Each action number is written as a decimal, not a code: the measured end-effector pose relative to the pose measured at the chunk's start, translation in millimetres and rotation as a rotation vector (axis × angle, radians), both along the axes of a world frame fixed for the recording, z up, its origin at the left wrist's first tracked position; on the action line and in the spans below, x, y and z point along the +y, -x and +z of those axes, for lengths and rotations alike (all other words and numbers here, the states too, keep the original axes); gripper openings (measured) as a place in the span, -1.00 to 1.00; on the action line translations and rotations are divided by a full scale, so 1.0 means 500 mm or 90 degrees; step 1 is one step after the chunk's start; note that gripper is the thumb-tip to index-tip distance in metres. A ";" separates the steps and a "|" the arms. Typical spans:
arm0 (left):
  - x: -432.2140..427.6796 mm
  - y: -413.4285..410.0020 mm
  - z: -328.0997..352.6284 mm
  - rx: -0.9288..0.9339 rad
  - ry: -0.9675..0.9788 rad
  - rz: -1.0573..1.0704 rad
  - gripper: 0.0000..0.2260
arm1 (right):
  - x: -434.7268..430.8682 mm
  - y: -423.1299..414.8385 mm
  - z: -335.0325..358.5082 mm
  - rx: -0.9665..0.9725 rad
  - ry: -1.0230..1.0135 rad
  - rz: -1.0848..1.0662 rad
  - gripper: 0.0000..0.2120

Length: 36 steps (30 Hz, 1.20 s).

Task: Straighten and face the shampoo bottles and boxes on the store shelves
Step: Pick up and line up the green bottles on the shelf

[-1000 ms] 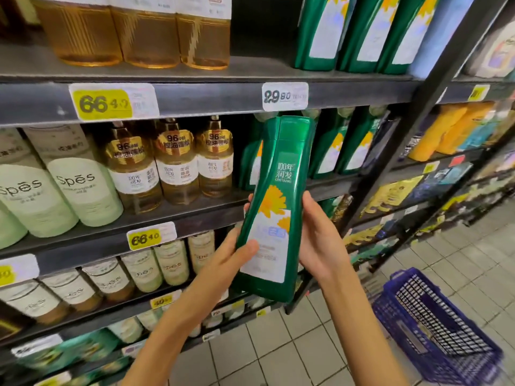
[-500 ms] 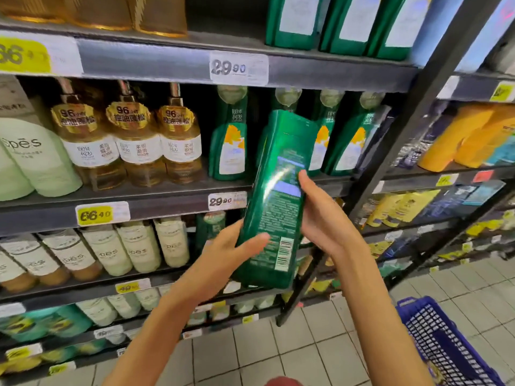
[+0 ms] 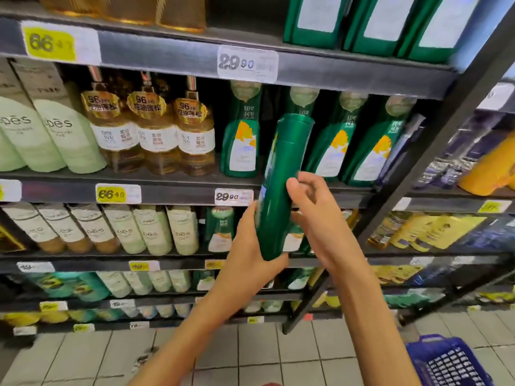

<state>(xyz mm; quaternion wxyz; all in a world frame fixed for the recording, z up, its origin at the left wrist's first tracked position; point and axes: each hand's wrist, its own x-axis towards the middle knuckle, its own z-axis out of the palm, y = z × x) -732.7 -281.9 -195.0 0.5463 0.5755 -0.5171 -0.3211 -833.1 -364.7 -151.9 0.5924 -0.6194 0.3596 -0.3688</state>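
Note:
I hold a tall dark green shampoo bottle (image 3: 280, 188) upright in front of the shelves, its narrow side turned toward me and its label barely showing at the left edge. My left hand (image 3: 252, 252) cups its base from the left. My right hand (image 3: 315, 215) grips its middle from the right, thumb on the bottle. Behind it, matching green bottles (image 3: 242, 135) with yellow flower labels stand in a row on the middle shelf (image 3: 172, 192), with a gap directly behind the held bottle.
Amber bottles (image 3: 156, 135) and pale green Spes bottles (image 3: 67, 135) fill the shelf to the left. A dark slanted shelf upright (image 3: 412, 174) runs at the right. A blue shopping basket (image 3: 446, 363) sits on the tiled floor at the lower right.
The bottle has been rotated in my hands: front label a second ago, back label half a second ago, narrow side now. It has also moved closer to the middle shelf.

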 end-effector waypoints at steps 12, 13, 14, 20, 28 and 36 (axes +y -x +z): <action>0.009 -0.083 -0.014 0.333 -0.086 -0.082 -0.51 | -0.018 -0.050 -0.032 -0.063 0.007 0.158 -0.56; 0.011 -0.092 -0.017 0.312 -0.081 -0.057 -0.50 | -0.018 -0.053 -0.040 -0.079 -0.001 0.156 -0.55; 0.014 -0.097 -0.021 0.307 -0.075 -0.052 -0.51 | -0.019 -0.057 -0.050 -0.084 -0.008 0.157 -0.54; 0.041 -0.121 -0.049 0.396 -0.053 -0.049 -0.60 | -0.005 -0.075 -0.090 0.032 -0.028 0.250 -0.69; 0.046 -0.184 -0.075 0.017 -0.049 0.013 -0.50 | 0.037 -0.083 -0.138 0.000 0.114 0.196 -0.55; 0.054 -0.172 -0.081 -0.021 -0.050 0.046 -0.50 | 0.049 -0.075 -0.144 0.049 0.150 0.197 -0.55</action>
